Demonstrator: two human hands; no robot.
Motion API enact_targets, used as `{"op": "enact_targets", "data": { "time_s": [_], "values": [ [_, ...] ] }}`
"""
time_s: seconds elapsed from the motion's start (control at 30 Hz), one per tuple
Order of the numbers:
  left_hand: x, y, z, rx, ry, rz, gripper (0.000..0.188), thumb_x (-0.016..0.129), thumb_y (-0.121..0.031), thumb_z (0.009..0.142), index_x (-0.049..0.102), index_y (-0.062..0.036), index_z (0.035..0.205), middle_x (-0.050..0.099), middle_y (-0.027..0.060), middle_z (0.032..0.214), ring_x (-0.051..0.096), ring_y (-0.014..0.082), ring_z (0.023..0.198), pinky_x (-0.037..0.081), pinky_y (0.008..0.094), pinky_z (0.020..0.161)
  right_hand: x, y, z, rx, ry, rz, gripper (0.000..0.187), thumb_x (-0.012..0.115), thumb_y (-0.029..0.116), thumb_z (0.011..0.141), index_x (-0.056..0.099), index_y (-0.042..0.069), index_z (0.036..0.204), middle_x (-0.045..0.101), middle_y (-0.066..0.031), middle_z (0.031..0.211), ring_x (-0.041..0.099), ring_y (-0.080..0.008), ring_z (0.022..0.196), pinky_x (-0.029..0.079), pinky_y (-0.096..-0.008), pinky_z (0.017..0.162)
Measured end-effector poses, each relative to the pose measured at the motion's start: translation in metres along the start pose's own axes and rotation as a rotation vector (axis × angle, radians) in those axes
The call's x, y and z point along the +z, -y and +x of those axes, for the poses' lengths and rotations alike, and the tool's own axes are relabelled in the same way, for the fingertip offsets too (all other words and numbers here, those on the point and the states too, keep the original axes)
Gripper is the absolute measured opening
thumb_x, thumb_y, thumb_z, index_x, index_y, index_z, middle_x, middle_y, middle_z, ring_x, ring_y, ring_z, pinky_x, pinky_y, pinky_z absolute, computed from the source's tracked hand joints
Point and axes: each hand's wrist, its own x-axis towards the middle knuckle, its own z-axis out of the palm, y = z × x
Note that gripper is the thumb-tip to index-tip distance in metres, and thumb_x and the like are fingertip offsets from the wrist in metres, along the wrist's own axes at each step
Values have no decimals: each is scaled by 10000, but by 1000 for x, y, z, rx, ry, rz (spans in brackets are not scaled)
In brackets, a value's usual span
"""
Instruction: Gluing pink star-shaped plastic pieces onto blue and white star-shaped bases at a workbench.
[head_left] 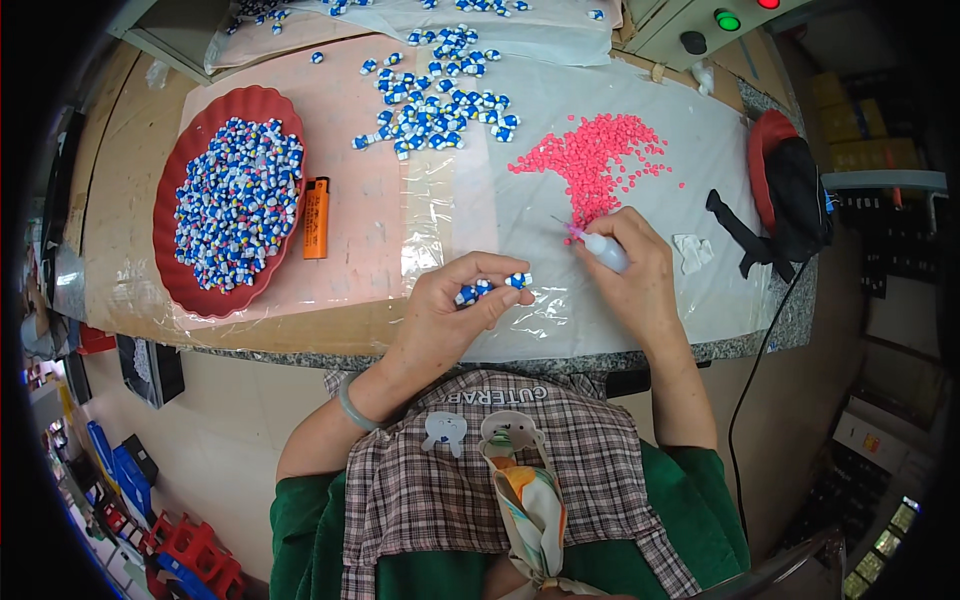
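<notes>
My left hand (pixel 440 308) is closed around a few small blue-and-white figurines (pixel 470 293). One more figurine (pixel 518 281) is pinched between its thumb and forefinger. My right hand (pixel 648 275) grips a small translucent squeeze bottle (pixel 606 252) with a thin needle tip. The tip points to the far left, at the near end of a heap of tiny pink pieces (pixel 600 150); whether it touches one I cannot tell. Beyond my left hand, many similar figurines (pixel 435 115) lie loose on the plastic-covered table (pixel 480 220).
A red scalloped dish (pixel 166 255) full of small blue-and-white pieces stands at the left, with an orange lighter (pixel 316 222) beside it. Crumpled white tissue (pixel 691 254) lies right of my right hand. Black cloth (pixel 795 185) and a cable are at the right edge; a machine with lit buttons (pixel 727 20) stands behind.
</notes>
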Motion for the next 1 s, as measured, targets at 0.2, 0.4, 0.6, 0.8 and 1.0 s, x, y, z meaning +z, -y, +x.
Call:
{"op": "enact_targets", "data": {
  "time_s": [0.2, 0.4, 0.6, 0.8, 1.0],
  "values": [
    [1, 2, -2, 73, 14, 67, 205, 626, -43, 905, 639, -12, 1108, 700, 51, 887, 626, 66, 794, 485, 212, 710, 11, 8, 1, 30, 18, -128, 200, 748, 22, 719, 658, 15, 897, 610, -95, 823, 624, -259, 752, 496, -331, 667],
    [-1, 4, -3, 105, 33, 77, 235, 630, -61, 912, 630, -33, 1145, 703, 21, 908, 437, 4, 667, 391, 168, 610, 10, 8, 8, 31, 93, 10, 192, 716, -6, 717, 671, 27, 900, 618, -91, 852, 632, -247, 772, 499, -323, 705],
    [-7, 3, -9, 111, 22, 93, 229, 626, -80, 919, 629, -28, 1142, 700, 22, 904, 441, 8, 666, 392, 170, 608, 10, 11, 4, 86, 14, -16, 207, 717, -1, 698, 675, 41, 896, 630, -96, 869, 643, -252, 789, 503, -321, 716],
    [-13, 0, -17, 106, -16, 71, 227, 625, -102, 926, 628, -38, 1145, 697, 18, 895, 439, 3, 672, 376, 161, 600, 16, 16, 3, 19, 58, -135, 228, 724, 19, 686, 656, 50, 901, 617, -93, 854, 633, -283, 759, 507, -357, 671],
    [-17, -3, -22, 25, -54, 15, 235, 626, -122, 932, 623, -43, 1154, 695, 19, 898, 441, -1, 662, 367, 156, 589, 14, 17, 6, 8, 146, -151, 234, 699, 17, 691, 605, 37, 904, 606, -107, 857, 613, -307, 751, 499, -367, 661]
  ]
}}
